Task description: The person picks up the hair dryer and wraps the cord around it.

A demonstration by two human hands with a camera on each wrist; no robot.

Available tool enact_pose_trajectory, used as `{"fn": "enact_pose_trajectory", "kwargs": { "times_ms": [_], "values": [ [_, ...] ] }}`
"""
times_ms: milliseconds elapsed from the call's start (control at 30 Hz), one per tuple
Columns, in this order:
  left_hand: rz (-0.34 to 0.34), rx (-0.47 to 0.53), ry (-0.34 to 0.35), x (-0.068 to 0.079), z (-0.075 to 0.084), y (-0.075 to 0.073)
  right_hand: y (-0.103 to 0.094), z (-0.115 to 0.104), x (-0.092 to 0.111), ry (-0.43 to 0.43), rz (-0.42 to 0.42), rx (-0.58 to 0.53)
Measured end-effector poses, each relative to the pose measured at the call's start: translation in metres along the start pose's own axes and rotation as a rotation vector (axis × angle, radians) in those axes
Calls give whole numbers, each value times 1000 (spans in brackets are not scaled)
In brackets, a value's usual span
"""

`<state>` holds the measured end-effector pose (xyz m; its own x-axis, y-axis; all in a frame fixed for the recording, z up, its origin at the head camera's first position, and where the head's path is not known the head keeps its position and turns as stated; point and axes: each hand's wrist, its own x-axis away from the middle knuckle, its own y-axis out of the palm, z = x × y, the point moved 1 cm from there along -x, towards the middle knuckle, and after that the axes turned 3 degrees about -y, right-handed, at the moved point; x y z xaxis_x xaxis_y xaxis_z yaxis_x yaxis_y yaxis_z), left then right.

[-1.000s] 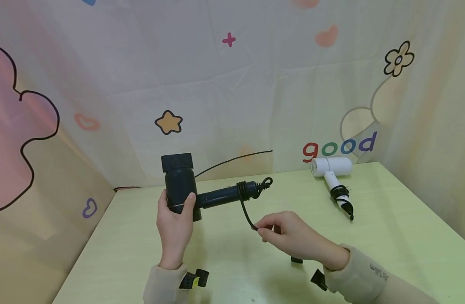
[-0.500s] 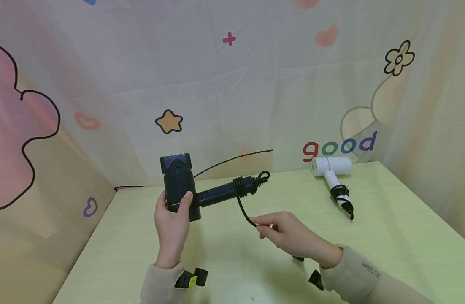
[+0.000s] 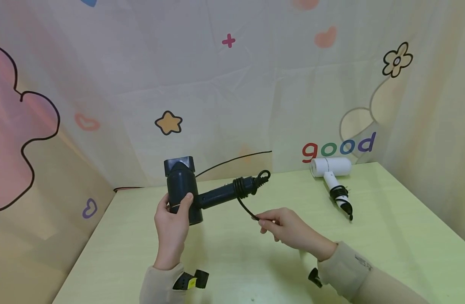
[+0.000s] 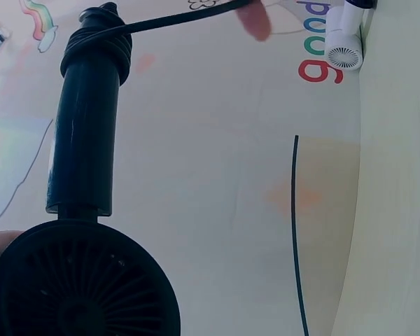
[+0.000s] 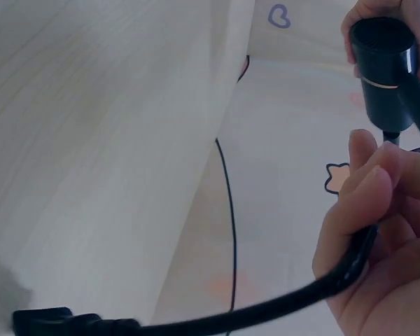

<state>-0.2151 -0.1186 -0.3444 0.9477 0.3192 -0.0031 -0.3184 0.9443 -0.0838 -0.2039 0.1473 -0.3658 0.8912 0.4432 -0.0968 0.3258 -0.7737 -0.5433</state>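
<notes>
A dark hair dryer (image 3: 181, 185) is held up over the table, its nozzle pointing away and its handle toward the right. My left hand (image 3: 173, 230) grips the dryer's barrel, thumb on the near side. The dryer's black cord (image 3: 239, 188) is wound several times round the end of the handle. Between thumb and forefinger my right hand (image 3: 289, 226) pinches the loose stretch of cord. In the right wrist view the cord runs on past the fingers to its plug (image 5: 45, 322). The left wrist view shows the dryer's slotted rear grille (image 4: 84, 287) from close up.
A white hair dryer (image 3: 331, 166) lies at the table's back right, black cord wrapped round its handle. The pale green table (image 3: 114, 245) ends at a patterned cloth backdrop (image 3: 225, 105). Black straps (image 3: 185, 280) sit at the sleeve cuffs.
My right hand has risen slightly and shifted a little left, still pinching the cord. The loose cord slants more toward the right. The dark dryer has tilted slightly in my left hand.
</notes>
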Motion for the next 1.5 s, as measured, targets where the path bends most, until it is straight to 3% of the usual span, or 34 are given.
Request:
{"fn": "enact_pose_trajectory", "kwargs": {
  "times_ms": [200, 467, 1167, 1400, 1500],
  "values": [
    [-8, -31, -8, 2, 0, -1, -2, 12, -8, 51, 39, 18],
    [-39, -39, -29, 5, -1, -1, -9, 23, -19, 58, 73, 63],
    [-143, -105, -59, 9, 2, 0, -29, 27, -27, 146, 148, 167],
    [-202, -165, -21, 8, -2, 0, -34, 22, -28, 27, 167, 232],
    [-233, -195, 2, 8, -4, -2, -36, 21, -27, 26, 169, 221]
  ]
}}
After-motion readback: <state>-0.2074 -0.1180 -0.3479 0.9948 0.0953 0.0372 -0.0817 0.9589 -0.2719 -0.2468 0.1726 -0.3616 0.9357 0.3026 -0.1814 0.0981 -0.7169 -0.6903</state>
